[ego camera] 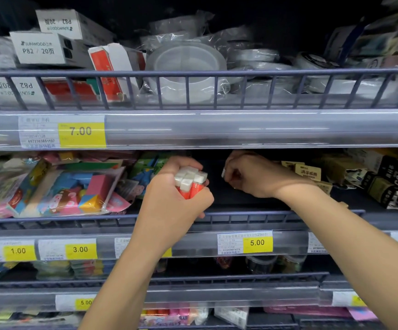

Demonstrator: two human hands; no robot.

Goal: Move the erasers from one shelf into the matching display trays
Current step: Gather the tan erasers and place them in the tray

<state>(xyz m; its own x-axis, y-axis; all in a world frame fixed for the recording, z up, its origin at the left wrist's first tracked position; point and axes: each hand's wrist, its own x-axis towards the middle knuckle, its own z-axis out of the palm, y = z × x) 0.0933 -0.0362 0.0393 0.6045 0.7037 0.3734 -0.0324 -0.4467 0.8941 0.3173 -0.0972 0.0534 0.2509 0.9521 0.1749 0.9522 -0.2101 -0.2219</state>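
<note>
Left hand [169, 186] fingers grip a bundle of red-and-white erasers [189, 183]; right hand [252, 175] fingers pinch one small white eraser [223, 173], just right of bundle.

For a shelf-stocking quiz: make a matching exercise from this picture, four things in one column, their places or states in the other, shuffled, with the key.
Things:
1. left hand
2. right hand
3. tape rolls
4. 5.00 price tag

Places or states:
A. on the top shelf behind the rail
B. grips a bunch of red-and-white erasers
C. on the rail below the hands
D. reaches into the dark shelf gap

Pairs: 1-B, 2-D, 3-A, 4-C
</note>
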